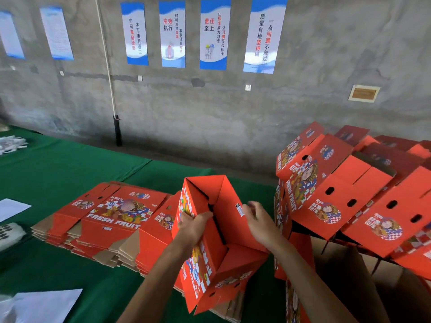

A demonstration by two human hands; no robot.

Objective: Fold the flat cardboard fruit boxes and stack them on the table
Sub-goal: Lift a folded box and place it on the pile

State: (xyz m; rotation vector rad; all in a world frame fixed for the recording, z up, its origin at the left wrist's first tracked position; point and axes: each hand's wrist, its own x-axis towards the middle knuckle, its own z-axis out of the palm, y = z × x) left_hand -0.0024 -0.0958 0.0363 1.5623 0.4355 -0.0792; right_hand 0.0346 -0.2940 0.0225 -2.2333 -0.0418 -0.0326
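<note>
Both forearms reach forward from the bottom of the view, close together over the green table (70,173). The left hand (193,226) has its fingers curled over the top edge of a half-formed red box (221,250), gripping the printed side wall where it meets the inner panel. The right hand (258,221) hovers just beside the box's far inner wall, fingers loosely bent and blurred; I cannot tell whether they touch the cardboard, and they clasp nothing that I can see. The box stands tilted, its open mouth facing up and away, one corner raised toward the wall, its lower end resting over the near edge of the flat stack (112,220). That stack of unfolded boxes lies just left of the hands, brown flap edges fanned out along its near side. To the right, touching or nearly touching the held box, a heap of folded boxes (349,190) leans in crooked layers, crowding that side. Open green cloth stretches to the left and behind the flat stack. White sheets of paper (44,304) lie at the near left corner, and blue-edged posters (214,33) hang on the grey wall (233,108).
</note>
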